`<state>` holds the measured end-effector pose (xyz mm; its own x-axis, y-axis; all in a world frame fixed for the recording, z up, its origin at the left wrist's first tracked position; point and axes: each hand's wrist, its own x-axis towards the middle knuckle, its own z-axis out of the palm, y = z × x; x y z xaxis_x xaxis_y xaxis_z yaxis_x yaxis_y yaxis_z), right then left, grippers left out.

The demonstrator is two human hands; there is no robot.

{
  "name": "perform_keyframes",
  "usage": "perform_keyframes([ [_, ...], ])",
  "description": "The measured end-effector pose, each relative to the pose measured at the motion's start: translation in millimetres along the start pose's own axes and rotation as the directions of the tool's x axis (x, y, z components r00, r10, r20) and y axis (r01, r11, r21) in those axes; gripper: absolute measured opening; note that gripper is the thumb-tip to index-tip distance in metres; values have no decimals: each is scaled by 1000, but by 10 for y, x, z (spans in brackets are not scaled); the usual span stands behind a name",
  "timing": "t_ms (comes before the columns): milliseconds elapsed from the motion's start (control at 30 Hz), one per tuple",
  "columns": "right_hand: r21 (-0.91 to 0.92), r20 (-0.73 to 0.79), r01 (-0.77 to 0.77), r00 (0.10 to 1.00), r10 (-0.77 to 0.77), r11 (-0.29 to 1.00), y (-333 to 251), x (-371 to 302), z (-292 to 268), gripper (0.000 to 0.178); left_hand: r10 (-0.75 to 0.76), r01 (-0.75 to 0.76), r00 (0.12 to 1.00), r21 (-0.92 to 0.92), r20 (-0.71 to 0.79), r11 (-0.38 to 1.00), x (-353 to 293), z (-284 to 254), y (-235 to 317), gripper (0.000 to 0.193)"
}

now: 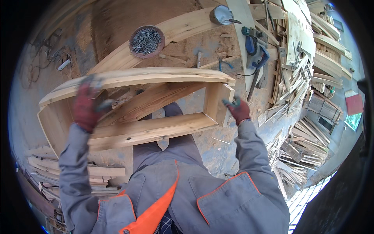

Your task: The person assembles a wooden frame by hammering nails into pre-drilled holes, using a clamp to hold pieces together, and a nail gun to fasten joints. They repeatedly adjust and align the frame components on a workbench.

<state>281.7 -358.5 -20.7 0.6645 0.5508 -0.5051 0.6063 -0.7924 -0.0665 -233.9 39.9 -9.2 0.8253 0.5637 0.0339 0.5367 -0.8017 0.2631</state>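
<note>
A large wooden frame (167, 125), box-like with a curved top board, stands across in front of my legs. My left hand (87, 103), in a dark red glove with grey-green fingertips, is blurred by motion at the frame's left part. Its fingers overlap the curved board and its thumb sticks out to the right; whether it grips the board is unclear. At the right end, my right hand (238, 110) in a matching glove has its fingers closed against the edge of the end board. Behind the frame, a round bowl of nails (147, 41) rests on a curved plank (183, 26).
A small tub of white paste (222, 15) with a tool in it sits farther along the plank. Beyond the frame lie a hammer (199, 59), blue-handled pliers (220, 64) and a blue power tool (253, 46). Wood offcuts (311, 144) are heaped at right; boards (105, 171) lie at lower left.
</note>
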Motion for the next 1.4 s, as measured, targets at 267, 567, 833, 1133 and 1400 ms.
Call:
perform_keyframes([
  [267,221,3,-16,1000,16,975,2,-22,305,54,109,-91,867,-62,485,994,1504,1282,2048,64],
  [567,171,41,-72,997,66,983,84,129,324,56,63,-28,918,-94,392,995,1553,1662,2089,28],
  [833,276,94,-94,993,70,956,146,131,314,63,52,-37,909,-46,413,998,1562,1492,2167,31],
  [1133,293,68,-87,995,70,952,201,155,436,65,-44,-8,817,89,574,996,1704,1339,2405,45],
  [1400,373,34,-74,997,65,925,108,227,414,76,-104,35,817,130,568,991,1829,1470,2515,48],
])
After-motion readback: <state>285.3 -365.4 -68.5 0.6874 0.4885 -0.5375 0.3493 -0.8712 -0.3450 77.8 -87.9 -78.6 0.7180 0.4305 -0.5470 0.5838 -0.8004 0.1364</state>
